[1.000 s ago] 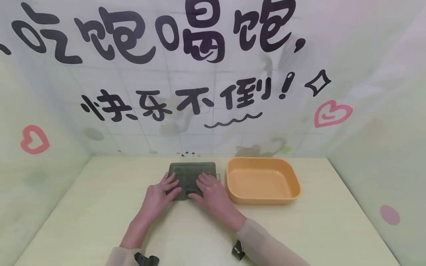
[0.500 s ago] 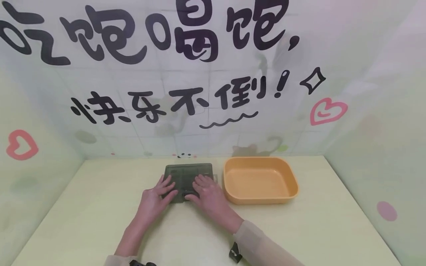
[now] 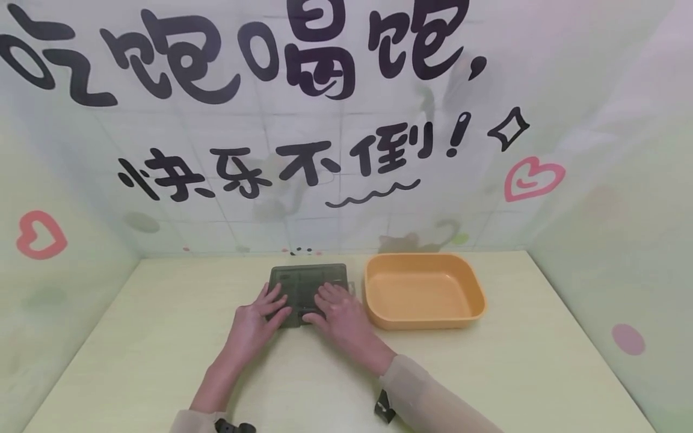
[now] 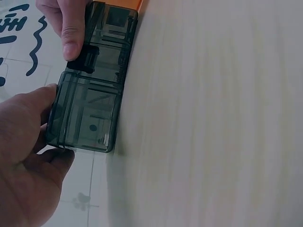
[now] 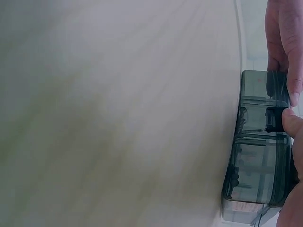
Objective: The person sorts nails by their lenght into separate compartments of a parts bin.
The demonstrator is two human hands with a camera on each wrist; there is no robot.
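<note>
A dark, see-through compartment box (image 3: 310,275) lies on the table with its lid down. My left hand (image 3: 251,325) holds its left end, some fingers spread on the lid and others against the side, as the left wrist view shows. My right hand (image 3: 343,316) lies over the right part of the lid with fairly straight fingers. Its thumb (image 5: 292,124) presses at the black latch (image 5: 273,120) on the front edge. Screws (image 5: 241,118) and other small dark pieces show through the wall. The palms hide parts of the lid.
Just right of the box stands an orange-yellow tray (image 3: 425,325). Behind both rises a printed backdrop (image 3: 303,216) with black lettering, and side panels flank the pale table (image 3: 325,385).
The head view has shifted slightly, so the whole scene sits a little further left than a second ago. Both hands keep their places on the box, and its lid stays down.
</note>
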